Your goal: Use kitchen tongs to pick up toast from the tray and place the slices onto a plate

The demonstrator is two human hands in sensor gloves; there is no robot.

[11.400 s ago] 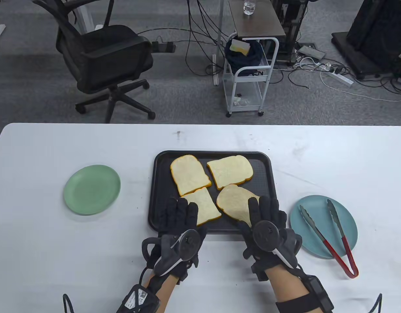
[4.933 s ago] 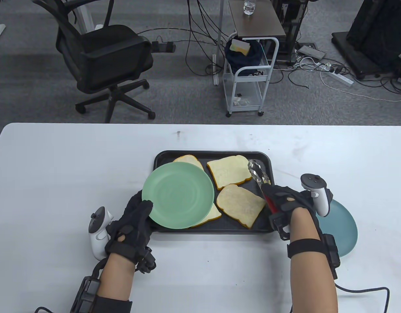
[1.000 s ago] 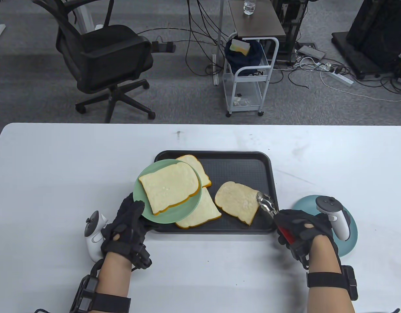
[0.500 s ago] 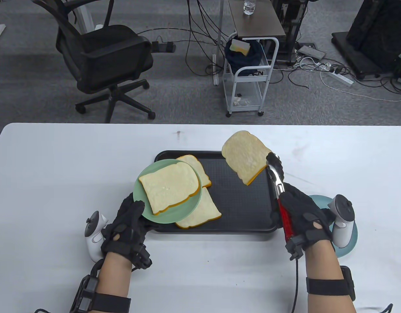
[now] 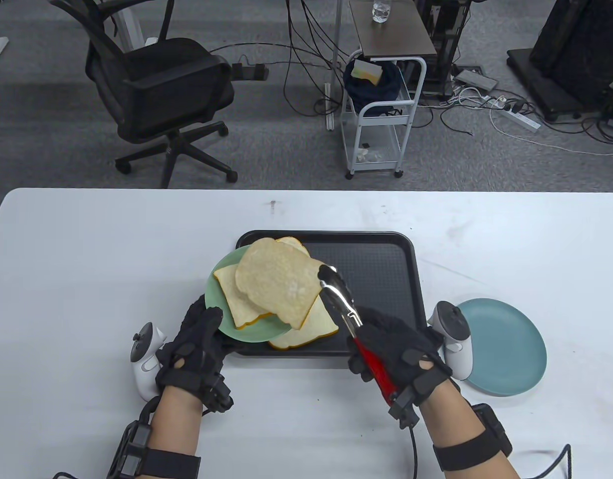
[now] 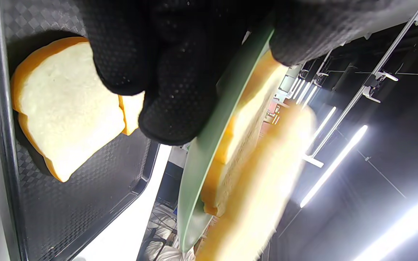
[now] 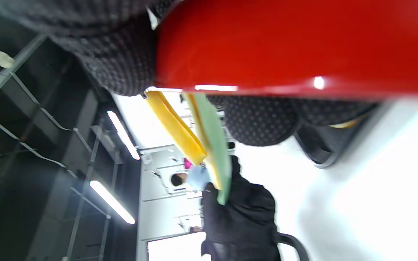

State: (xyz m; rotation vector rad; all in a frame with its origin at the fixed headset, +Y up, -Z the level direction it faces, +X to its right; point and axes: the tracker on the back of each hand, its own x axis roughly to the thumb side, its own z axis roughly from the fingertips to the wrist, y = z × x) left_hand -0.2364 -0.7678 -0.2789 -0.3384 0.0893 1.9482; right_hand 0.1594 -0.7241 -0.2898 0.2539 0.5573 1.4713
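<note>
My left hand (image 5: 199, 332) grips the near rim of a green plate (image 5: 217, 299), held above the left end of the black tray (image 5: 381, 279). One toast slice (image 5: 232, 298) lies on the plate. My right hand (image 5: 393, 357) grips the red handles of the metal tongs (image 5: 338, 299), whose tips pinch a second toast slice (image 5: 279, 284) over the plate, on top of the first. Two slices remain on the tray: one (image 5: 313, 327) near the front and one (image 5: 292, 243) peeking out behind the plate. In the left wrist view the plate (image 6: 209, 145) shows edge-on, and the tong-held slice (image 6: 263, 188) is blurred.
A blue plate (image 5: 508, 347) sits on the white table (image 5: 87, 249) right of the tray, beside my right hand's tracker. The right half of the tray is bare. An office chair (image 5: 156, 95) and a small cart (image 5: 381, 115) stand beyond the table's far edge.
My right hand swung the tongs and the pinched slice left and down, from above the tray's far right corner to over the green plate. The left hand and plate stayed put.
</note>
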